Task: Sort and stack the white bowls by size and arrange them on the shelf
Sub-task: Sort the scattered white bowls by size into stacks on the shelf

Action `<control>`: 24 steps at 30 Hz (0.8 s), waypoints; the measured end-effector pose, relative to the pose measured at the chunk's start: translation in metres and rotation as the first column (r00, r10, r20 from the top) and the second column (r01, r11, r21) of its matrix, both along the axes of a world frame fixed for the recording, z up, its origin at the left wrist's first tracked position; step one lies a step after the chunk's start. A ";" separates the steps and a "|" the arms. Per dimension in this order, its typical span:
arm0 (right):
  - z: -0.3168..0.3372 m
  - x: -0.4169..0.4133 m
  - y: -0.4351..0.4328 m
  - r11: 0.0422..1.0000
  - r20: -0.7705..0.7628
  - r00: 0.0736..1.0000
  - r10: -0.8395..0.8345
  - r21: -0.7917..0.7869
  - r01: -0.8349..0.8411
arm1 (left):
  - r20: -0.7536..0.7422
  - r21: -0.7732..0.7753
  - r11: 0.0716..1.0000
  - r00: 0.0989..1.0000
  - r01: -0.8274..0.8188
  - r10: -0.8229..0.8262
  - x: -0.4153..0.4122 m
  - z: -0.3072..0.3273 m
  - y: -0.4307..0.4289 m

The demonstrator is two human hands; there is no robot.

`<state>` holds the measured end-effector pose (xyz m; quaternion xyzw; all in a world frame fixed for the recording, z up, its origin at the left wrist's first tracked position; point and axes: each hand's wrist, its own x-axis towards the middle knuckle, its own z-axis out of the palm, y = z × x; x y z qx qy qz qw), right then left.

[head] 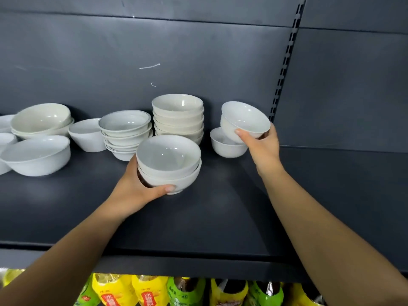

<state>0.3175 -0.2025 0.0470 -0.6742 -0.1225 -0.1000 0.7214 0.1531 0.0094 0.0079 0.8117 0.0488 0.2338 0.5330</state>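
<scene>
- Shelf (220,217): dark grey board with a dark back panel. It carries every white bowl we can see.
- Left grip (136,188): closed around a nested pair of bowls (169,164), with the thumb across the front of the lower bowl and the fingers behind it. The pair is at mid-shelf. We cannot tell whether its foot touches the board.
- Right grip (263,149): holding a small bowl (244,120) by its lower wall, thumb on the near side. The bowl is tilted toward us and is off the board.
- Second small bowl (227,143): upright on the shelf, just beneath the held one.
- Tall stack (177,117): deep bowls at the back panel, directly behind the nested pair.
- Lower stack (125,133): shallower bowls, just beside the tall stack on its left.
- Further left we note a single bowl (87,134), a large bowl (36,155) nearer the front, and wide nested bowls (42,120) behind it.
- Packets (143,290): yellow and green, on the level below.
</scene>
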 end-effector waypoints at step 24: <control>-0.034 0.041 0.030 0.862 0.141 0.973 -0.183 -0.454 0.228 | -0.030 0.008 1.000 0.999 -0.022 0.022 0.002 -0.006 0.005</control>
